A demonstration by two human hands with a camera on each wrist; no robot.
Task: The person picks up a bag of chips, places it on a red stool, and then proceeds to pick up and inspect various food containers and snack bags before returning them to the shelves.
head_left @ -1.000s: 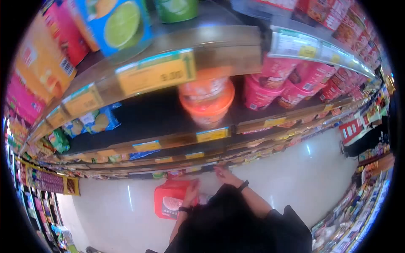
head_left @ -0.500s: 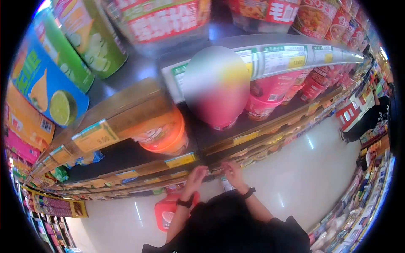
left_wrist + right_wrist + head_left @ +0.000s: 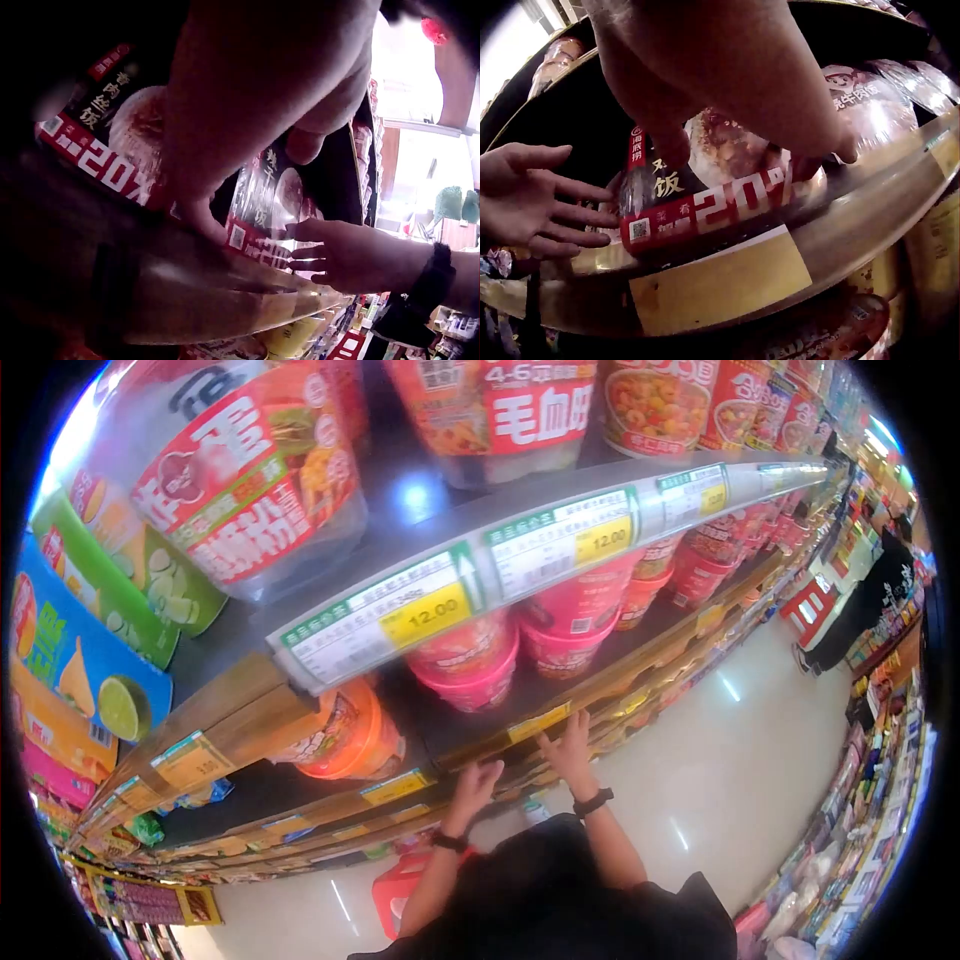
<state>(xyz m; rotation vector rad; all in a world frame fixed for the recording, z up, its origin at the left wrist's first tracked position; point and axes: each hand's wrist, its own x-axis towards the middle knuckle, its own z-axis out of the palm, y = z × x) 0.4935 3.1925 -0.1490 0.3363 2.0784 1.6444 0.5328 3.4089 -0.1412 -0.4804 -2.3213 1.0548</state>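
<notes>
Both bare hands reach in at a lower shelf, fingers extended and holding nothing. In the head view the left hand [image 3: 475, 787] is at the shelf front, with the right hand [image 3: 570, 750] just to its right and further forward. The right wrist view has the right hand [image 3: 727, 82] over a black-and-red packaged rice meal [image 3: 727, 180] marked 20%, thumb and fingertips overlapping its front. Beside that pack the left hand [image 3: 536, 195] shows spread fingers. In the left wrist view, the left hand [image 3: 262, 97] partly hides two similar packs, one at left [image 3: 139, 139].
Upper shelves carry pink tubs [image 3: 565, 645], an orange tub [image 3: 350, 740] and large clear-sided tubs [image 3: 250, 480]. A shelf edge with price labels [image 3: 560, 540] juts out above the hands. Below lies a red box-shaped thing [image 3: 388, 890]. A person in black [image 3: 870, 600] stands further right.
The head view has swung right along the shelves. Both hands have come forward and up to the shelf front; the left hand was beside the red box-shaped thing one second ago.
</notes>
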